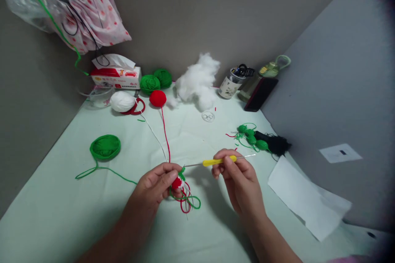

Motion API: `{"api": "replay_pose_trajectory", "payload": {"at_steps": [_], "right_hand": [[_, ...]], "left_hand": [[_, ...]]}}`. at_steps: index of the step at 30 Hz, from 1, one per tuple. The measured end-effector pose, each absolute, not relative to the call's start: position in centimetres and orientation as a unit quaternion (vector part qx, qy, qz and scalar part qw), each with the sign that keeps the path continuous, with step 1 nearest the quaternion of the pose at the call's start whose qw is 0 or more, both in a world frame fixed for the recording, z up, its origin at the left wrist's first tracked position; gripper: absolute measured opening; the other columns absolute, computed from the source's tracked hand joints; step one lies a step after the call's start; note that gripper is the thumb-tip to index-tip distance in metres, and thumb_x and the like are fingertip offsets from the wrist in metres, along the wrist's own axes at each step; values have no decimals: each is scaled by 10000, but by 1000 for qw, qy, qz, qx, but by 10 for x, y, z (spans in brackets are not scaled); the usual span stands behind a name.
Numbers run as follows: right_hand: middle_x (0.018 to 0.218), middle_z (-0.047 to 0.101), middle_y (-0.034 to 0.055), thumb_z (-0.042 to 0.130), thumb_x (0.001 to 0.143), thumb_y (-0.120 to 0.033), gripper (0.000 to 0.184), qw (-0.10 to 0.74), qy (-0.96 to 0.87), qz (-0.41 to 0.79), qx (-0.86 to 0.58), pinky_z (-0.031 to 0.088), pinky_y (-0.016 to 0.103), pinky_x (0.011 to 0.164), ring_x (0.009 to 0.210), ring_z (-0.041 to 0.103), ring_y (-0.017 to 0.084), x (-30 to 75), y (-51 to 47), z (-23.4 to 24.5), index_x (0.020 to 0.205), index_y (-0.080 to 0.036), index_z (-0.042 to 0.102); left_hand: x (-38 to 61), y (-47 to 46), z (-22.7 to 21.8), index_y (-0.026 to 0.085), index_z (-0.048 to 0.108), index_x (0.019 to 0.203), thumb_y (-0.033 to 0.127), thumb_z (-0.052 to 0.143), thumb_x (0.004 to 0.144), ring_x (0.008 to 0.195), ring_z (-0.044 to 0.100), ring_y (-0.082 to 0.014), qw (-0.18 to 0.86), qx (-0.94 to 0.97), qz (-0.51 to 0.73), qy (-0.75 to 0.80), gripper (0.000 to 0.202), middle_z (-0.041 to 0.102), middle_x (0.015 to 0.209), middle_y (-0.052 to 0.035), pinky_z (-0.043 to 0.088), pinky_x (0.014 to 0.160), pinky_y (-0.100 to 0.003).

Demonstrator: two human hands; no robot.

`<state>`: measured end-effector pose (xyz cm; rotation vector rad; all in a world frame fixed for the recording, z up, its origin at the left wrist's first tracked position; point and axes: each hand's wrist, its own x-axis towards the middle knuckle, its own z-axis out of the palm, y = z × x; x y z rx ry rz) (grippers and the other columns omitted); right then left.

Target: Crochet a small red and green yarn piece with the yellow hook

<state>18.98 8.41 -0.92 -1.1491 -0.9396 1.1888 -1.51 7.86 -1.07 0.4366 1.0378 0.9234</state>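
Pinched in my left hand [157, 185] is a small crocheted piece [178, 182] in red, white and green, partly hidden by the fingers. Loops of red and green yarn [194, 202] dangle below it, with a thin needle-like strand among them. My right hand [240, 180] grips a crochet hook [211, 162] by its yellow handle, and its metal tip is at the green top of the piece. Red yarn runs back to a red yarn ball [157, 98]. White yarn leads to a white yarn ball [122, 101], and green yarn trails left toward a green yarn ball [105, 147].
Along the back stand a tissue box [115, 77], two green balls [150, 84], white stuffing [197, 80], a pen cup [230, 84], and a phone [261, 93] against a bottle [276, 67]. Red-handled scissors [139, 107] lie left. Green bobbles with black yarn [276, 144] and white paper [305, 197] lie right.
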Motion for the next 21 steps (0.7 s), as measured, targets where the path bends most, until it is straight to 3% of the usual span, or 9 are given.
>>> {"api": "replay_pose_trajectory", "payload": {"at_steps": [4,9,13,21], "right_hand": [[930,722,53,775,918,-466,251,582,-447,473,-487,544,303,646,670,615,136,192,83,-12,864,-225,821],[746,681,24,756,929,-480,277,558,-421,539,-469,520,308,633,615,602,144,190,84,-6,867,-213,796],[718,678,13,761,928,-477,264,554,-425,552,-457,503,288,636,629,617,142,190,83,-5,880,-219,797],[656,629,-6,746,928,-515,327,554,-397,557,-474,467,272,631,600,583,129,190,83,-3,855,-197,765]], "left_hand": [[-16,79,-14,178,745,850,431,937,679,603,619,-134,749,205,418,472,360,666,652,23,512,664,-263],[-15,77,-18,189,753,873,426,902,752,620,610,-132,763,218,401,457,305,663,647,22,482,658,-246],[-15,75,-18,191,782,925,424,890,763,618,605,-135,766,235,392,452,304,687,664,11,461,648,-248],[-16,76,-19,188,755,809,435,898,745,622,586,-143,754,256,381,470,293,665,660,10,447,654,-257]]}}
